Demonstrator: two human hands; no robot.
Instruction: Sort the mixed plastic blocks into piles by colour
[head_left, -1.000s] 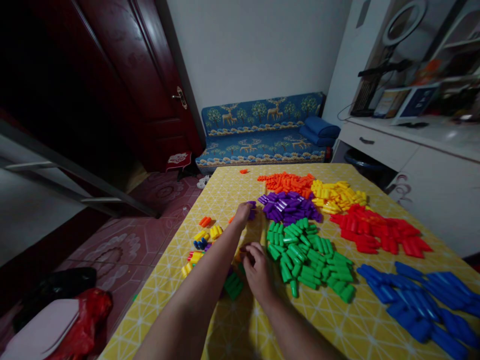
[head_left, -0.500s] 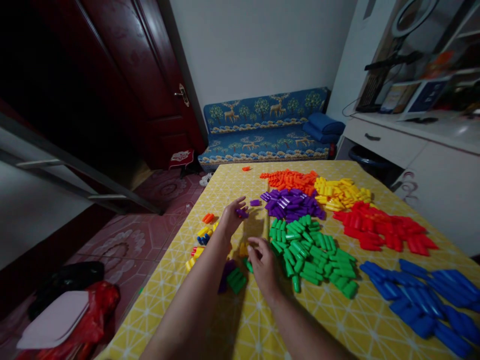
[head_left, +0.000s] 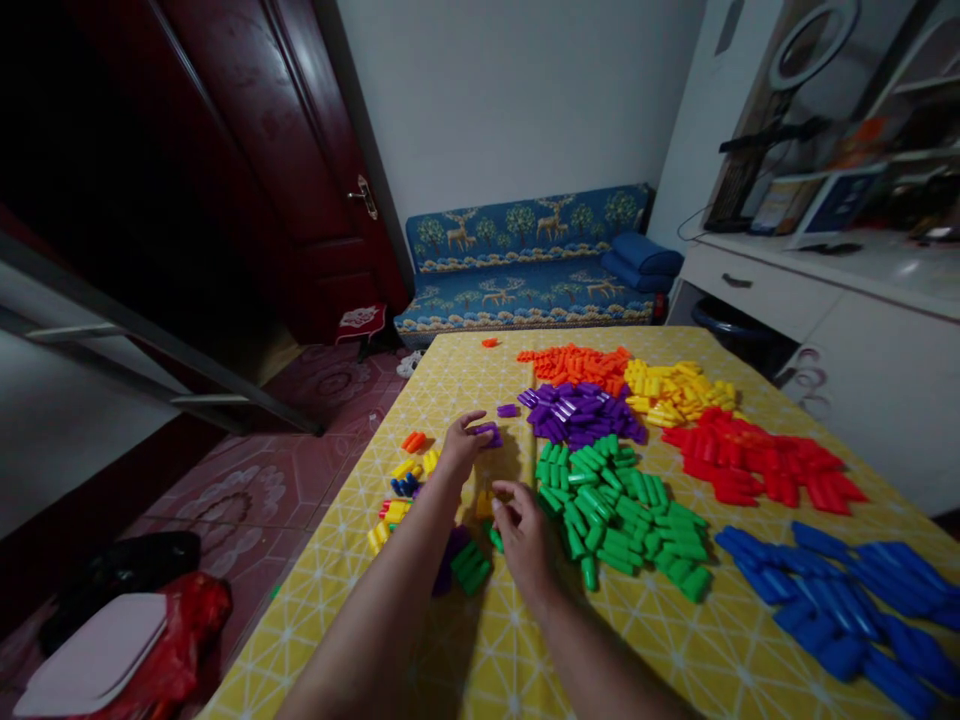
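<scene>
My left hand (head_left: 460, 447) reaches over the table with its fingers closed on the near end of a purple plastic building piece (head_left: 489, 433). Another purple piece lies just beyond it. Lower down, my right hand (head_left: 521, 525) is half curled, thumb and index finger apart, and I see nothing held between them. A shaded yellow piece (head_left: 485, 504) lies by its fingertips. Close to that hand are a small green piece (head_left: 496, 538) and a ribbed green piece (head_left: 471, 568). My left forearm partly hides a row of mixed pieces, among them a dark blue one (head_left: 405, 486).
Sorted piles lie on the yellow tablecloth: purple (head_left: 581, 415), green (head_left: 622, 505), orange (head_left: 576, 364), yellow (head_left: 675, 388), red (head_left: 761, 455) and blue (head_left: 844, 600). Orange pieces (head_left: 413, 441) sit near the left edge. Behind the table stands a blue patterned sofa (head_left: 517, 270).
The view has shifted slightly. The purple piece at my left fingers shows more fully now, and that hand sits a little lower. My right hand has hardly moved.
</scene>
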